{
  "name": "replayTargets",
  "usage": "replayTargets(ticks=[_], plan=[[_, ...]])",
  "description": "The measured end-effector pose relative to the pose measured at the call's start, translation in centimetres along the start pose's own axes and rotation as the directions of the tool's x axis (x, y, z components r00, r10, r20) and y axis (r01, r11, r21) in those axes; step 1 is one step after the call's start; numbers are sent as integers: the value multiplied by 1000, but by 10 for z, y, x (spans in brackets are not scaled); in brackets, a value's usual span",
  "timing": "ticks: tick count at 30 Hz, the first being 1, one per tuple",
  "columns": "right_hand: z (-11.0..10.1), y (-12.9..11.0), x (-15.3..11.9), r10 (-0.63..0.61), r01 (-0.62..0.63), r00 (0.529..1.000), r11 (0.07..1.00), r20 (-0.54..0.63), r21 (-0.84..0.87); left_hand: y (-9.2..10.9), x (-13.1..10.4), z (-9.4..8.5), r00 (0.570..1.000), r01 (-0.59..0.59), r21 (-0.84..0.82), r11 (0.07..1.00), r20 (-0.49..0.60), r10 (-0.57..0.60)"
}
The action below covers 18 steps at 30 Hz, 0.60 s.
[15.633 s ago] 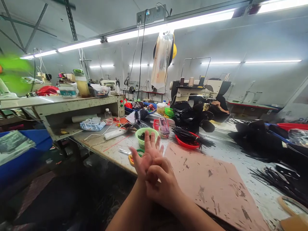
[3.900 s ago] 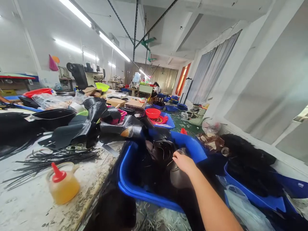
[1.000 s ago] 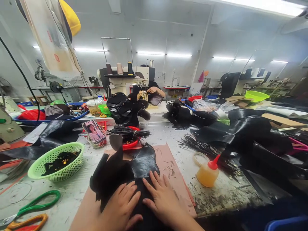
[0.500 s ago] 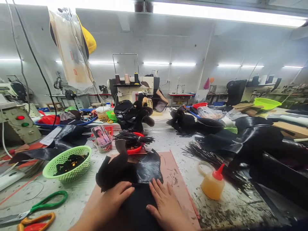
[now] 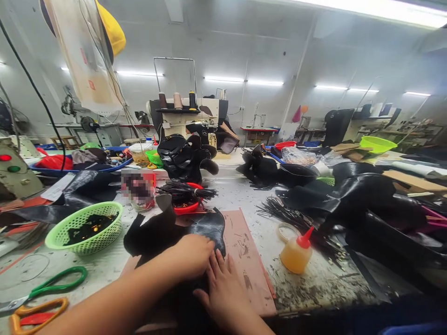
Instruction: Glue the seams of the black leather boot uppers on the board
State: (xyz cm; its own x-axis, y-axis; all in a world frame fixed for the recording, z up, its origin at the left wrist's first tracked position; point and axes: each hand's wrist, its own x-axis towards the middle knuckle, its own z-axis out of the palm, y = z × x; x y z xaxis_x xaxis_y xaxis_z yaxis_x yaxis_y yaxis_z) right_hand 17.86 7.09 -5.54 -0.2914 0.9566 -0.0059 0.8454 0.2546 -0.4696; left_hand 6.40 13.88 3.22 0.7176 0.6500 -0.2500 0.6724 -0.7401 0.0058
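A black leather piece point(image 5: 206, 225) lies over a pink board point(image 5: 240, 242), its glossy part at the far side and a matte flap point(image 5: 150, 231) curling up at the left. My left hand point(image 5: 195, 253) rests on it with the fingers curled under, near the fold between the two parts. Whatever those fingers hold, if anything, is hidden. Beside it my right hand point(image 5: 225, 281) lies flat on the leather, fingers stretched out and thumb apart. The fingertips of my right hand almost meet my left hand.
Left stand a green basket point(image 5: 87, 249) with small black pieces, and scissors point(image 5: 52, 284) with green and orange handles. A glue bottle point(image 5: 295, 258) stands right of the board. Behind are a red bowl point(image 5: 185, 209) under black strips and a leather heap point(image 5: 349, 186).
My left hand has moved right and forward across the leather, up against my right hand, and its fingers have curled. My right hand stays flat. The view has shifted somewhat.
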Motion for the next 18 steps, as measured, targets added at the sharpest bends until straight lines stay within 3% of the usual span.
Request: replayTargets(ticks=[3, 6, 9, 11, 12, 14, 15, 18], plan=[[5, 1, -7, 3, -4, 998, 1000, -59, -28, 2, 45, 18, 997, 73, -38, 997, -15, -73], [21, 4, -21, -59, 42, 988, 992, -146, -119, -3, 61, 39, 992, 104, -73, 992, -61, -109], [25, 10, -35, -350, 326, 933, 920, -84, -218, -7, 60, 52, 989, 84, -88, 993, -114, -94], [7, 20, -41, -464, 451, 886, 866, -9, -216, -10, 60, 56, 987, 72, -91, 993, -138, -84], [-8, 28, -43, -453, 444, 891, 868, 13, -223, -12, 62, 58, 985, 69, -90, 993, -154, -83], [-43, 49, -44, -254, 214, 965, 904, -61, -371, -18, 68, 59, 978, 62, -84, 995, -195, -77], [-59, 61, -43, -139, 86, 987, 876, -78, -475, -20, 72, 60, 974, 53, -79, 995, -214, -69], [-88, 101, -36, 53, -110, 992, 810, -115, -575, -26, 82, 59, 970, 13, -53, 999, -242, -25]])
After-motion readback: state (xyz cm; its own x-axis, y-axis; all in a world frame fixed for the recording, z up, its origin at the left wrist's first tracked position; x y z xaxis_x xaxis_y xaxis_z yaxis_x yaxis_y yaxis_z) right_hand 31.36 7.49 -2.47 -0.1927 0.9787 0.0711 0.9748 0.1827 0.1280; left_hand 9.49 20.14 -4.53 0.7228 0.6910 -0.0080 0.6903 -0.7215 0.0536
